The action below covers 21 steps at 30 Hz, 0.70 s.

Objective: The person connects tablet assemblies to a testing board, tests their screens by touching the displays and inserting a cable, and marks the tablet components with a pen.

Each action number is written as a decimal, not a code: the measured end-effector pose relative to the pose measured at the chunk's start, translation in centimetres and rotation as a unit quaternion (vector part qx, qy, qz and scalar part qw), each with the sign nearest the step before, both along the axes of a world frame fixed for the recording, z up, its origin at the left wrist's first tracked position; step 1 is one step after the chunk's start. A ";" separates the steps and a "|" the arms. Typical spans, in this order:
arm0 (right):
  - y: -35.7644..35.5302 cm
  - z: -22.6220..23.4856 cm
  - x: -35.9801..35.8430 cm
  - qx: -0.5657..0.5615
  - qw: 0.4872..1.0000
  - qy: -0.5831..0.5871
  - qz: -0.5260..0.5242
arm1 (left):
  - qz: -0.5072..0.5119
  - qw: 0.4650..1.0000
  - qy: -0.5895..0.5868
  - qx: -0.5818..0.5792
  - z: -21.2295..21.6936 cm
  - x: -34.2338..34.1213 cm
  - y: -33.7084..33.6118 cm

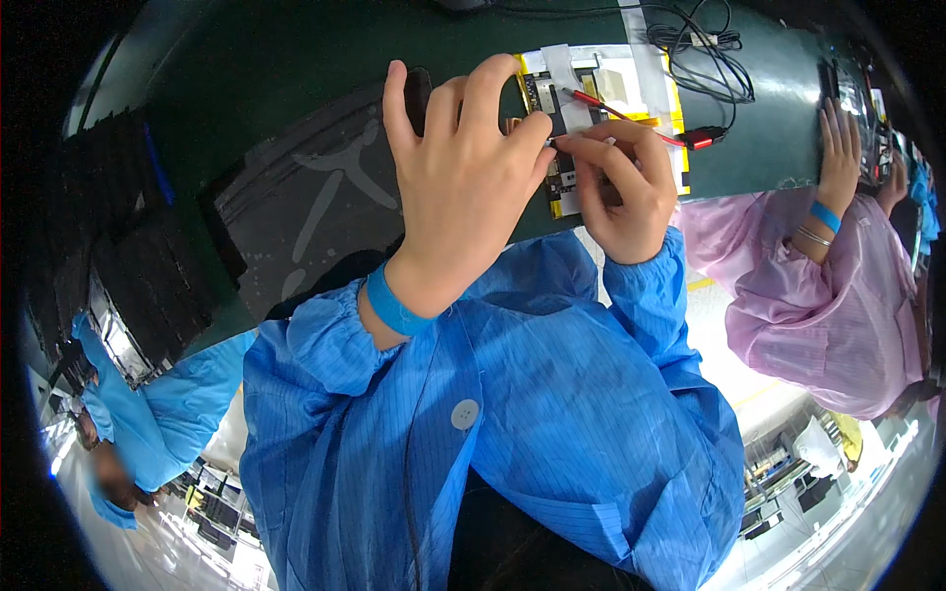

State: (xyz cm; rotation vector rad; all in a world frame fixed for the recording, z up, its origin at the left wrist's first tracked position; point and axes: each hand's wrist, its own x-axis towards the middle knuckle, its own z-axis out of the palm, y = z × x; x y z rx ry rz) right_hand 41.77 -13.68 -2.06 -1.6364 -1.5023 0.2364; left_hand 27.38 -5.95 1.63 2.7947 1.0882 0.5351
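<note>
My left hand [461, 163] reaches over the left edge of a flat circuit-board assembly [680, 163] with yellow edges. Its thumb and a fingertip pinch together at the board's middle, while the other fingers stay raised and spread. Close against them, my right hand [626, 187] is closed in a pinch, fingertips almost touching the left ones. What lies between the fingertips is too small to make out. A red probe-like stick [591, 100] lies across the board above my right hand. Pale tape strips [560, 74] cross the board.
Beside the board sit a red plug [702, 138] and a coiled black cable [705, 44]. A dark flat panel [305, 187] lies on the green table [286, 74] at left, with stacked black pieces [128, 227] farther left. A co-worker's hand [840, 153] works at right.
</note>
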 end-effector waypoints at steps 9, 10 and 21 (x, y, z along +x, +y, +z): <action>-0.1 0.2 -0.1 0.003 1.000 -0.017 0.006 | -0.009 1.000 -0.018 -0.013 -0.2 -0.2 0.4; -0.1 0.3 -0.1 0.001 1.000 -0.022 0.008 | -0.009 1.000 -0.018 -0.013 -0.1 -0.2 0.3; 0.0 0.8 -0.1 -0.006 1.000 0.014 -0.013 | -0.011 0.998 -0.048 -0.037 -0.3 -0.4 0.6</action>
